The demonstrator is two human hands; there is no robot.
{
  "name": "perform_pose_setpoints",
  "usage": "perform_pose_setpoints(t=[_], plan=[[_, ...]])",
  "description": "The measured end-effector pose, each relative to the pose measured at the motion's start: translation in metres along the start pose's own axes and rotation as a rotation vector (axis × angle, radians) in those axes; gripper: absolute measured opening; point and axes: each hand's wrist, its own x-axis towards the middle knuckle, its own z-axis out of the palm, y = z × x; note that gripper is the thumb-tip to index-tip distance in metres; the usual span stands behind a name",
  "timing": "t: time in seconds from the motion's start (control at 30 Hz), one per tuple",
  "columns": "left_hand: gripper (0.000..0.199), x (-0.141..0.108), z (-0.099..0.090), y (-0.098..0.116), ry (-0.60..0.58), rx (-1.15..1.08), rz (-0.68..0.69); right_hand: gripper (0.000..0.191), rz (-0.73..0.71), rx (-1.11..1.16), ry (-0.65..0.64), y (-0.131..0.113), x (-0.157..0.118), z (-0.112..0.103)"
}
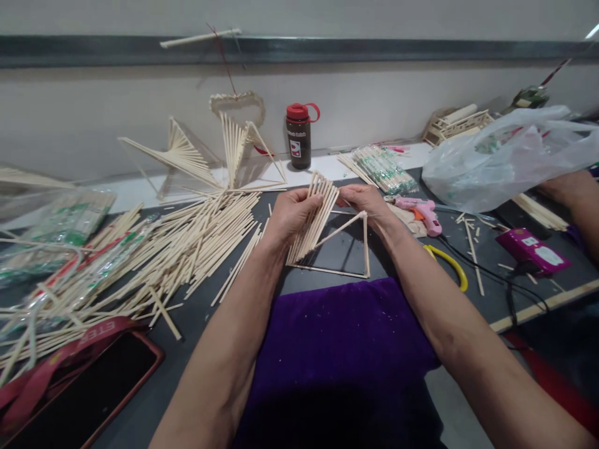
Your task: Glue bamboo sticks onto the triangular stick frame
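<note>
A small structure of pale wooden sticks stands at the middle of the dark table, with a slanted row of sticks on its left side and a triangular frame on its right. My left hand is closed on the row's left edge, thumb across the sticks. Fingers of my right hand pinch near the upper right of the row; what lies between the fingertips is too small to make out. A pink glue gun lies just right of my right hand.
Loose sticks pile up at left, near a phone. Stick sculptures and a red-lidded bottle stand behind. Rightward are yellow-handled scissors, a purple box, a plastic bag and another person's arm.
</note>
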Motion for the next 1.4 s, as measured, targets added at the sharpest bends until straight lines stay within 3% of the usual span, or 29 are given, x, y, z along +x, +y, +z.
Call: perform_pose_setpoints(t=[0.23,0.43,0.8,1.23,1.4], plan=[[0.023,-0.006,-0.011,0.0,-0.207,-0.029,-0.256,0.028,0.022,0.077,-0.017,0.001,-0.001,0.002],[0.023,-0.007,-0.016,-0.004,-0.278,-0.071,-0.429,0.031,0.026,0.045,0.028,0.001,-0.002,0.003],[0.014,-0.007,-0.014,-0.009,-0.279,-0.078,-0.421,0.024,0.021,0.122,0.034,0.008,0.0,0.0],[0.014,-0.01,-0.011,-0.005,-0.237,-0.054,-0.416,0.027,0.02,0.048,0.016,0.003,0.0,0.0],[0.013,-0.009,-0.012,-0.004,-0.267,-0.072,-0.419,0.028,0.089,0.089,0.035,0.002,-0.002,0.001]])
